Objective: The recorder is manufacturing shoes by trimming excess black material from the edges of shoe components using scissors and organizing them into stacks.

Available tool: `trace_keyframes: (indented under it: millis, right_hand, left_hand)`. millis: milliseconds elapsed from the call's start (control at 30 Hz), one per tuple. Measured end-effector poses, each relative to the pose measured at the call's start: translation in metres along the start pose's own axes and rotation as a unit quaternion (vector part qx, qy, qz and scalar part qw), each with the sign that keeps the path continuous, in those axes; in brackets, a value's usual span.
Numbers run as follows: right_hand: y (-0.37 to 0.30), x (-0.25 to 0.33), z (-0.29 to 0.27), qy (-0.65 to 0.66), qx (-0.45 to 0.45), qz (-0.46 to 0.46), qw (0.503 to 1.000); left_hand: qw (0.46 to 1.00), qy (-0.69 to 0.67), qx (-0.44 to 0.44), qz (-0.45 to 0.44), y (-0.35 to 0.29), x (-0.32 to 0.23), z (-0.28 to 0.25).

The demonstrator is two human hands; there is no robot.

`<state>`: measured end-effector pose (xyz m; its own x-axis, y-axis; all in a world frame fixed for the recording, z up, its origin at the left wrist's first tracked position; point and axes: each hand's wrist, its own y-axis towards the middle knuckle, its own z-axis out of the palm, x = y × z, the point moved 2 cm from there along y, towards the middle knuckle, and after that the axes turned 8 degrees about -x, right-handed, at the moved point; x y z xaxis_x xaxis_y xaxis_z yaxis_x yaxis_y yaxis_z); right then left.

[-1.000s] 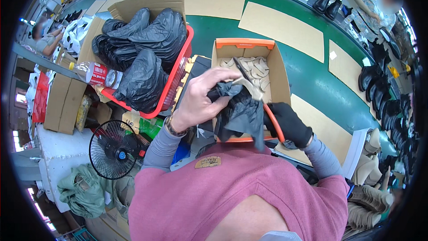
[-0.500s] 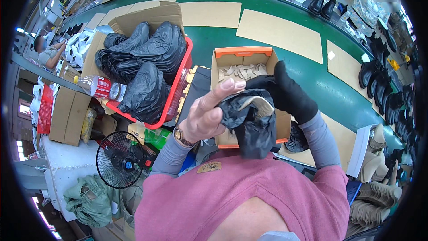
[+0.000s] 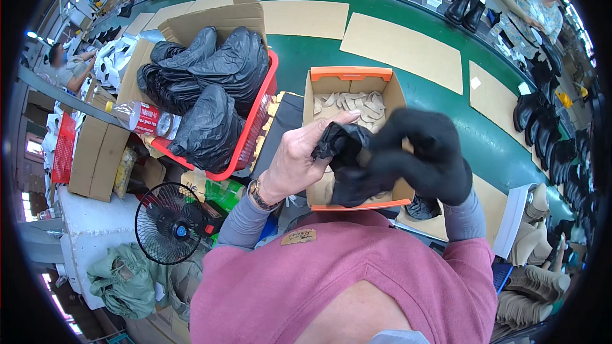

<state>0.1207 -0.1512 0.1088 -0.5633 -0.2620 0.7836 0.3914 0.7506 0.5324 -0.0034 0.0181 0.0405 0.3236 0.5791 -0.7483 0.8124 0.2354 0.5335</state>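
Note:
A crumpled black plastic bag point(image 3: 347, 150) hangs over the near part of an orange-rimmed cardboard box point(image 3: 350, 74). My left hand point(image 3: 299, 156), bare with a watch at the wrist, is closed on the bag's left side. My right hand point(image 3: 430, 153), in a black glove, is at the bag's right side with fingers curled toward the thumb. Motion smears it, and anything between its fingertips is hidden. Several pale curved pieces point(image 3: 363, 105) lie inside the box. Another piece of black plastic point(image 3: 424, 207) lies right of the box, under my right wrist.
At left, a red basket point(image 3: 258, 114) holds a carton with black plastic-wrapped bundles point(image 3: 220, 67) and a plastic bottle point(image 3: 146, 120). A black fan point(image 3: 169, 223) stands nearer me. Cardboard sheets point(image 3: 401, 51) lie on the green belt point(image 3: 293, 54). Black shoes point(image 3: 465, 6) and several people are farther off.
My right hand has curled its fingers and come down slightly at the bag's right side. The bag is more bunched up, and the pale edge seen in it earlier no longer shows.

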Motion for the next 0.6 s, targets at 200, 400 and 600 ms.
trace_keyframes:
  millis: [200,400,600]
  right_hand:
    - [-0.023,-0.038,-0.023,0.165,-0.211,0.123,0.955]
    - [-0.02,-0.04,0.031,0.235,-0.092,0.115,0.961]
    - [-0.019,-0.026,0.04,-0.288,-0.092,-0.133,0.944]
  left_hand:
    - [0.989,-0.066,-0.112,0.066,0.002,0.006,-0.005]
    - [0.985,-0.044,-0.146,0.082,0.01,-0.005,0.008]
    - [0.982,-0.101,-0.156,0.028,0.007,-0.002,0.01]
